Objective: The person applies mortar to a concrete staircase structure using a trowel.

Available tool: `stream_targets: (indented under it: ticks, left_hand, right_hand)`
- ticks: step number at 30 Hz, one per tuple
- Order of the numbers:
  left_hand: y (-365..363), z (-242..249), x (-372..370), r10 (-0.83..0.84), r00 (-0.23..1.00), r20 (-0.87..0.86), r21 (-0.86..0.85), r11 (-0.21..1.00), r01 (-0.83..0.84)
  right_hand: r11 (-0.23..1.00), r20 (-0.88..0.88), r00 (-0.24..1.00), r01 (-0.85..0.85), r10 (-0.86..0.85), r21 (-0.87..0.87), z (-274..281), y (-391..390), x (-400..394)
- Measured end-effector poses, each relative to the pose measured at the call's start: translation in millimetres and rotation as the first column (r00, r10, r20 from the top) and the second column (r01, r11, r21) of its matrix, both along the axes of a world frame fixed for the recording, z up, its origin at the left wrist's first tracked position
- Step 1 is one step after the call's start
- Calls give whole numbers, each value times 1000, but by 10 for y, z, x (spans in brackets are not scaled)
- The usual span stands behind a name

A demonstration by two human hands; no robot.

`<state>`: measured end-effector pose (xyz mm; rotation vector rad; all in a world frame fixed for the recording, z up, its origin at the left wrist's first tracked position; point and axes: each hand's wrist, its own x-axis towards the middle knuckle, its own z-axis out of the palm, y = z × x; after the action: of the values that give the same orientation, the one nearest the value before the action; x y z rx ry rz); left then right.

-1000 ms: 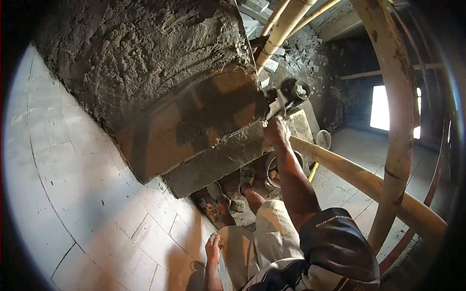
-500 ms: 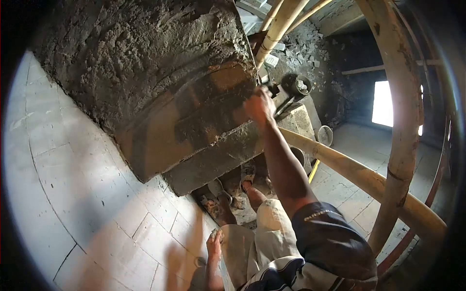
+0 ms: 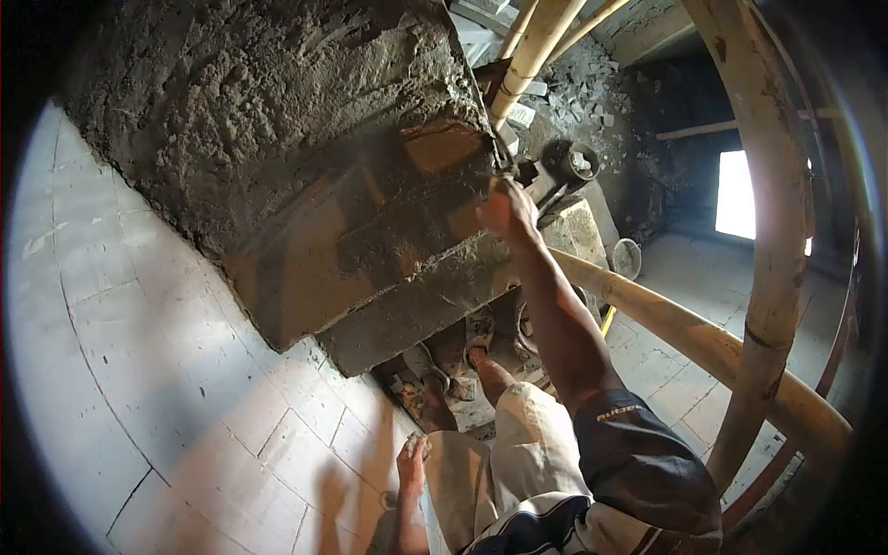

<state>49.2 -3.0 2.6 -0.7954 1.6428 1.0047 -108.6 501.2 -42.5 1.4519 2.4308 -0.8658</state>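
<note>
My right hand [image 3: 511, 211] is closed around the handle of a trowel [image 3: 504, 155], whose narrow, edge-on blade points up along the right edge of the mortar-covered block [image 3: 305, 120]. Rough wet mortar covers the upper part of that block. Lower down, the surface is smoother, with a bare brown patch [image 3: 446, 148] near my right hand. My left hand [image 3: 413, 467] hangs low beside my thigh, near the white block wall [image 3: 213, 407]. Its fingers are curled and their tips look grey; whether anything is in them is hidden.
Bamboo poles [image 3: 768, 305] stand and cross at my right. Beyond my right hand is a bucket [image 3: 581, 162] with pale material inside, near rubble [image 3: 592, 102]. A pale container [image 3: 626, 259] sits farther down. My feet [image 3: 478, 333] are below the block's lower edge.
My right hand has moved slightly right and down along the block's edge, and the trowel blade shows more clearly. My left hand stays by my thigh. The view has shifted slightly.
</note>
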Motion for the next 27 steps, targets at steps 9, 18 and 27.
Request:
stream_targets:
  ticks: [9,18,27]
  left_hand:
    - [-20,-14,-6,-25,1000,-2,2,1000,25]
    - [155,-70,-18,-36,998,42,16,999,35]
    - [191,22,-30,-55,998,41,10,998,54]
  right_hand:
    - [991,-53,994,93,-98,-100,-595,58,-446]
    - [999,-63,997,-41,41,9,-10,59,159]
    - [991,-60,996,62,-70,-119,-544,286,-215]
